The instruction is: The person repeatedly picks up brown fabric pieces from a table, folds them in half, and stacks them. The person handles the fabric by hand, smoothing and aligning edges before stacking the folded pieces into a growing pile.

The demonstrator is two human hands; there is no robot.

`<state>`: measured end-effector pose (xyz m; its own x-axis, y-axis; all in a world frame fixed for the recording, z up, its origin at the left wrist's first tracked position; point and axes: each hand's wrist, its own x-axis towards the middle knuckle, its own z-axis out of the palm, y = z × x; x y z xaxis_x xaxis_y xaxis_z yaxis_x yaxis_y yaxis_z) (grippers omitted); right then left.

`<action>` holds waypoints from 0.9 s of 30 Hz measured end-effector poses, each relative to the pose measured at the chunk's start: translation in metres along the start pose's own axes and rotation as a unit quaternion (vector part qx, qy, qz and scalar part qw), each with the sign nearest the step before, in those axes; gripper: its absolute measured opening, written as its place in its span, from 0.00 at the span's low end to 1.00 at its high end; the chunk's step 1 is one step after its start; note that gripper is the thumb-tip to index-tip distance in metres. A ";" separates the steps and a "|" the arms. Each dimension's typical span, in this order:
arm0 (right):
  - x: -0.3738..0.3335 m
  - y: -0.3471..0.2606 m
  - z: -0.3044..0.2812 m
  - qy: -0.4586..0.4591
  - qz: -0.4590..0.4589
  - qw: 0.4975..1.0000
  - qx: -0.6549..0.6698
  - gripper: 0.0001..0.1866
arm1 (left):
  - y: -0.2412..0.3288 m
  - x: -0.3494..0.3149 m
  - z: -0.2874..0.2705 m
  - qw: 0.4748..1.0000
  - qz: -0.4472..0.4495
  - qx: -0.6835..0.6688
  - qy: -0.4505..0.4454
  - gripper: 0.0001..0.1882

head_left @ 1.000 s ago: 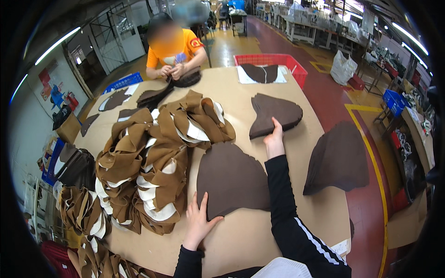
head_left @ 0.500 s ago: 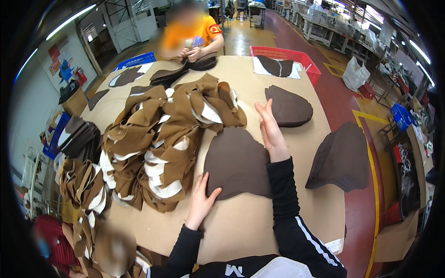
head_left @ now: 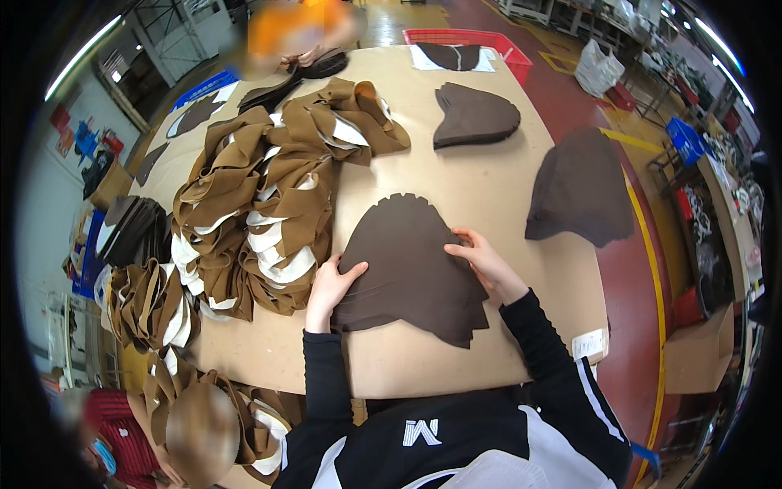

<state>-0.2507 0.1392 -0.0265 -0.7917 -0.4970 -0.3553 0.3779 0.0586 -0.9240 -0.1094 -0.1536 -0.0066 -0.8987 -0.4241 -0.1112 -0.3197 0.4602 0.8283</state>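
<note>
In front of me on the table lies a stack of dark brown cut panels, looking like leather or cloth, with a notched, rounded far edge and a wavy near edge. My left hand grips its left edge, thumb on top and fingers along the side. On the right edge my right hand holds it the same way, thumb over the top piece. The layers fan slightly at the lower right. Farther off lies another thick dark brown stack, and a dark brown panel rests at the table's right edge.
A large heap of tan pieces with white patches covers the left of the table. Across it a person in orange handles dark pieces; a person in dark red is at lower left. A red crate stands beyond.
My right hand has come back from near the far stack and now grips the panels' right edge. The panel stack sits closer to me, its lower layers fanned out. The view has shifted.
</note>
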 end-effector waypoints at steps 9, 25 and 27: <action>-0.109 0.022 0.017 0.123 -0.058 0.962 -0.238 0.46 | -0.004 -0.022 -0.013 0.920 -0.062 -0.128 -0.366 0.33; -0.202 0.037 -0.043 -0.006 0.188 0.981 0.054 0.33 | 0.001 -0.154 0.034 0.885 -0.173 -0.317 -0.295 0.29; -0.210 0.044 -0.034 0.001 0.111 0.992 0.058 0.34 | 0.032 -0.159 0.034 0.892 -0.159 -0.302 -0.296 0.31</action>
<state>-0.0844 0.2755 0.0029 -0.6834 -0.4809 -0.5494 0.5966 0.0659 -0.7998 0.0130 -0.0451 0.0186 -0.8490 0.1101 -0.5168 -0.5284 -0.1893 0.8277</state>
